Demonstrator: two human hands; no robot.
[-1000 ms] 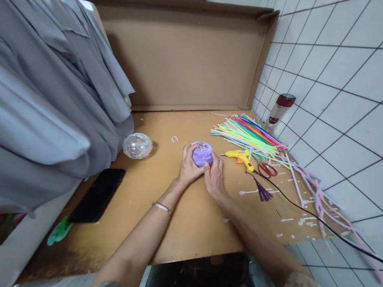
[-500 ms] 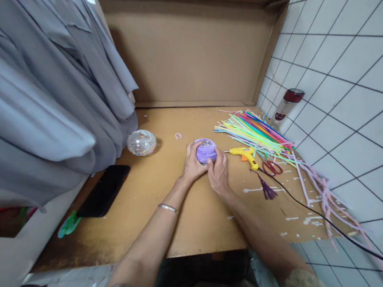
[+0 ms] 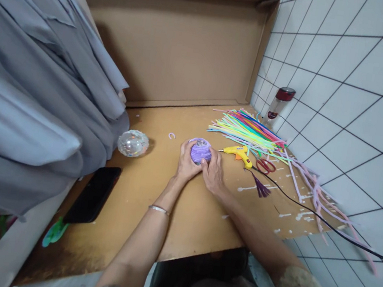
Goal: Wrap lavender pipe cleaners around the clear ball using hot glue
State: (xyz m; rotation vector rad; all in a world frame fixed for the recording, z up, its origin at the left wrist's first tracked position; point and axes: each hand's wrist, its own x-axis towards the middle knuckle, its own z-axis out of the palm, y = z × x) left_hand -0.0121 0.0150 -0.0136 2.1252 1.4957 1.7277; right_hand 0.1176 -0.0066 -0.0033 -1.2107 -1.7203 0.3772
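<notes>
Purple coil-wrapped ball, held between far and near edges of the table: left hand cups one side, right hand grasps the other. Probably light, slightly soft outside, crushable; best gripped gently round its sides.

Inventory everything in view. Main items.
Coiled piece: 1, purple, centre
Rounded object: 1, clear, left
Glue gun: 1, yellow, right
Scissors: 1, red handles, right
Craft stems: many, multicoloured, rear right
Tassel: 1, purple, right
Scrap: 1, pale, centre
Bottle: 1, red lid, right
Phone: 1, black, left
Small item: 1, green, front left
Cloth: 1, grey, left
Cardboard: 1, brown, rear
Wall: 1, white, right
Table: 1, tan, below
Left hand: 1, on coiled piece
Right hand: 1, likewise
</notes>
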